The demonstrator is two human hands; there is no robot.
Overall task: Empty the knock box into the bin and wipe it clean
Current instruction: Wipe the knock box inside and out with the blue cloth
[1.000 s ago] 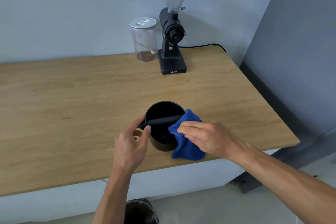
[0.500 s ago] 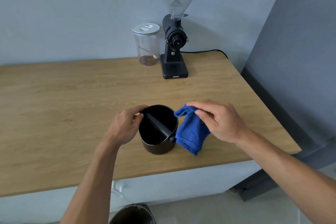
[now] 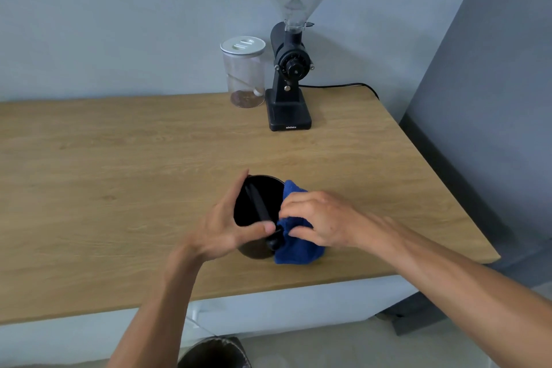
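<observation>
The black round knock box (image 3: pixel 254 215) stands upright on the wooden table (image 3: pixel 119 188), near its front edge. A black bar crosses its open top diagonally. My left hand (image 3: pixel 227 224) grips the box's left rim, thumb across the near side. My right hand (image 3: pixel 316 221) presses a blue cloth (image 3: pixel 298 248) against the box's right outer wall. The cloth hangs down to the tabletop. Inside, the box looks dark; I cannot tell whether anything is in it.
A black coffee grinder (image 3: pixel 289 69) with a clear hopper and a lidded clear jar (image 3: pixel 245 72) stand at the back by the wall. The grinder's cable runs right. A dark bin (image 3: pixel 213 352) sits on the floor below the table's front edge.
My right hand has brought the cloth down against the box's right side. My left hand has shifted its grip around the rim, and the box's bar has turned.
</observation>
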